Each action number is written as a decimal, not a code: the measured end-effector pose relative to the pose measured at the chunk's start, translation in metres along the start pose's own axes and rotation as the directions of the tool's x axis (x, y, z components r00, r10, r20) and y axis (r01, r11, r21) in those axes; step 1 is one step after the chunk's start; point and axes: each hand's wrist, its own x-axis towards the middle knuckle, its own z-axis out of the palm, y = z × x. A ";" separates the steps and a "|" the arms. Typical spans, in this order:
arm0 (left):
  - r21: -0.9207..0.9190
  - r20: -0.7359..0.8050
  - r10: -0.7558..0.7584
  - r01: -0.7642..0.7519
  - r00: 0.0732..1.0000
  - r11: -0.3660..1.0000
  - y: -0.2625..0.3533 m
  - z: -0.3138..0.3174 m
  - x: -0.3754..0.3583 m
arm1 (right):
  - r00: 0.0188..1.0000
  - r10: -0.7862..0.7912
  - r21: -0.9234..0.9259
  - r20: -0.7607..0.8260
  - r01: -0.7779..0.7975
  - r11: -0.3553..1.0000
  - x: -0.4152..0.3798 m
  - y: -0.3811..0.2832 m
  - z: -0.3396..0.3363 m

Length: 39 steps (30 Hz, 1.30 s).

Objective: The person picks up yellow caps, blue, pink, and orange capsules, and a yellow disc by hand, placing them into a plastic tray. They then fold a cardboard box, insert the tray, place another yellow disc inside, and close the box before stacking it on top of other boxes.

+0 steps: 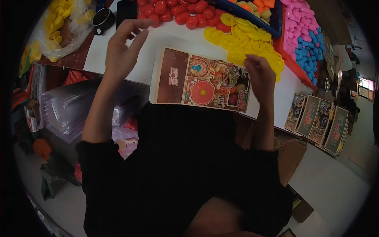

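In front of me, a printed card package (pixel 203 81) lies at the white table's near edge, with food pictures, a red circle and a plain brown panel on its left. My left hand (pixel 123 49) hovers above the tabletop to the left of it, thumb and fingers apart and nothing between them. Red rounded plastic pieces (pixel 182 18) lie just beyond those fingertips. At the card's right edge, my right hand (pixel 262 77) has its fingers bent together beside a heap of yellow plastic discs (pixel 248 37). Whatever is in that pinch is hidden.
A blue tray (pixel 278 27) holds orange and tan pieces; a red tray (pixel 302 71) holds pink and blue ones. Printed boxes (pixel 318 122) stand at right. Left are a dark cup (pixel 103 20), a bag of yellow pieces (pixel 59 31) and stacked clear plastic trays (pixel 67 108).
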 end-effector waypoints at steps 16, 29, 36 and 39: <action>0.520 0.344 0.405 -0.531 0.847 0.670 0.000 0.108 -0.052 | 0.949 -0.002 -0.485 0.316 0.163 0.859 0.091 -0.004 0.028; 0.518 0.546 0.319 -0.611 0.775 0.598 0.013 0.093 -0.024 | 0.959 -0.240 -0.427 0.148 0.281 0.860 -0.013 -0.018 0.023; 0.425 0.455 0.191 -0.401 0.870 0.812 0.014 0.092 -0.021 | 0.946 -0.271 -0.198 0.179 0.304 0.932 -0.024 -0.016 0.021; 0.425 0.456 0.202 -0.411 0.867 0.807 0.015 0.092 -0.020 | 0.922 -0.314 -0.193 0.228 0.359 0.913 -0.030 -0.021 0.029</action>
